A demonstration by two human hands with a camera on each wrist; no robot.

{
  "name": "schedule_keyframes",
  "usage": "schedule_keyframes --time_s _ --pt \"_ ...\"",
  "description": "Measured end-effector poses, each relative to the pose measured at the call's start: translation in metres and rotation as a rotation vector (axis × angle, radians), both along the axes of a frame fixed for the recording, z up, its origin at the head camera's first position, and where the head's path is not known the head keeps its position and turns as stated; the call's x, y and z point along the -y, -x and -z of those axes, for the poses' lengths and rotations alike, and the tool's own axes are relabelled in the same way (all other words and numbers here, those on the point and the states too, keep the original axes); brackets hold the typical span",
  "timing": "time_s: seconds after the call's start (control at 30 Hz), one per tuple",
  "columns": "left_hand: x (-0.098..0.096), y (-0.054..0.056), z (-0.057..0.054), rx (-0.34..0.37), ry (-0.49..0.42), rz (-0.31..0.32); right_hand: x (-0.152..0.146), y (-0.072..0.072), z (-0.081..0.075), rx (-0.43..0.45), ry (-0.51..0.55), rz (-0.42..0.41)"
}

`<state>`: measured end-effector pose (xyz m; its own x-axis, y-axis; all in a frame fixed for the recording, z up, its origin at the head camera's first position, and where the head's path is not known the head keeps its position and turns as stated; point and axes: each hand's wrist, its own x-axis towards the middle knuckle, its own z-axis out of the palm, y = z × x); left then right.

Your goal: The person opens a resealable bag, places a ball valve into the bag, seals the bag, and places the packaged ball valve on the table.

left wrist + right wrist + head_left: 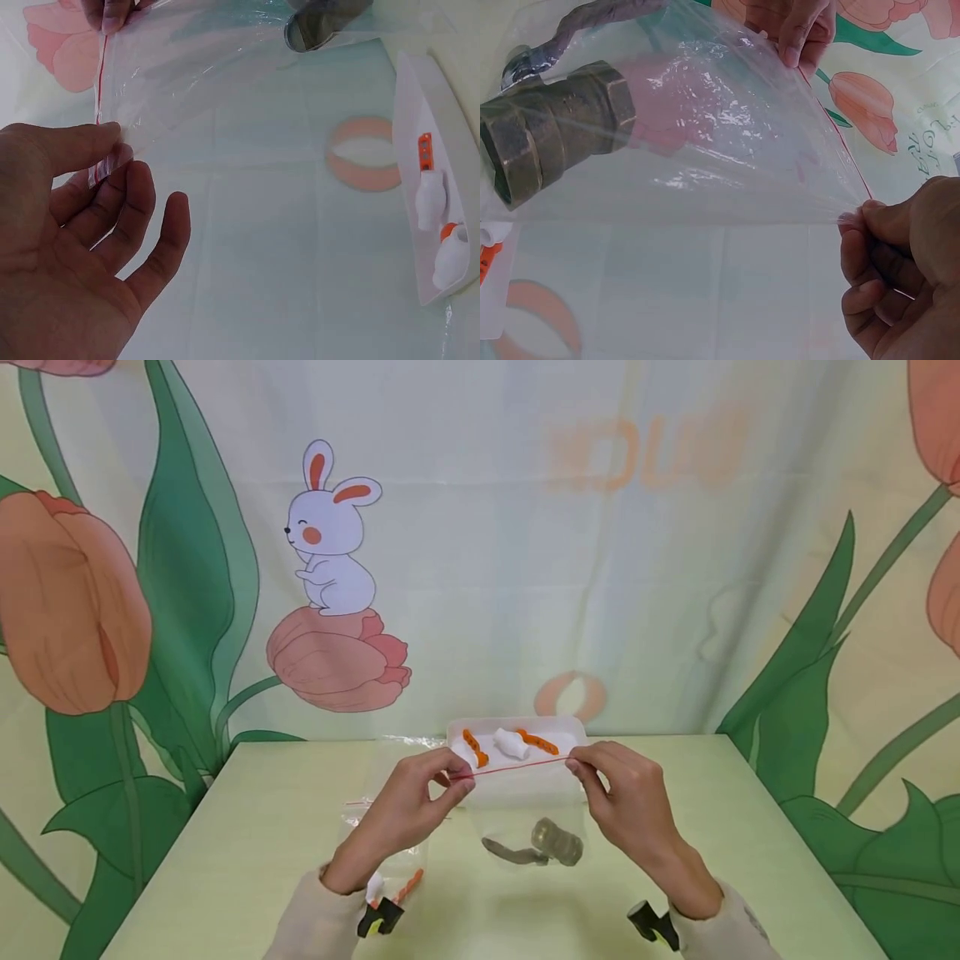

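Note:
A clear zip bag (517, 797) with a red seal line hangs between the two hands, its top edge stretched taut. My left hand (412, 797) pinches one top corner between thumb and fingers, the other fingers loosely bent in the left wrist view. At the opposite corner, my right hand (633, 802) pinches the seal with thumb and forefinger. Low in the bag lie a brass-coloured threaded valve body (562, 127) with hexagonal ends and a curved dark lever (510, 852). The seal looks pressed into one thin line.
Behind the bag, a white tray (457, 727) bears white fittings (512, 743) and orange perforated strips (537, 742). Another clear bag (386, 760) lies on the table at left. Near the left wrist are a white piece and an orange strip (409, 885). A printed curtain (480, 568) closes the back.

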<state>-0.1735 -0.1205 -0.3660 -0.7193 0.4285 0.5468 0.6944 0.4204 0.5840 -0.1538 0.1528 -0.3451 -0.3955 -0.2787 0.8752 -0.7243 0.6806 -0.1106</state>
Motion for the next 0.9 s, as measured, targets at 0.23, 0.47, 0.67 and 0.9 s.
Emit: schedule_keyframes --time_s 0.23,0.47,0.67,0.9 --pt "0.004 -0.001 0.002 0.080 0.019 -0.014 -0.002 -0.001 0.000 0.001 -0.007 0.007" --pt "0.006 0.000 0.005 0.022 -0.009 -0.010 -0.004 -0.002 -0.001 0.018 -0.006 0.019" --pt "0.001 -0.001 0.005 0.001 -0.031 0.029 -0.003 -0.002 0.000 0.006 -0.002 0.009" --pt "-0.015 -0.003 -0.001 -0.058 -0.031 0.051 0.000 -0.002 -0.001 -0.004 0.001 -0.002"
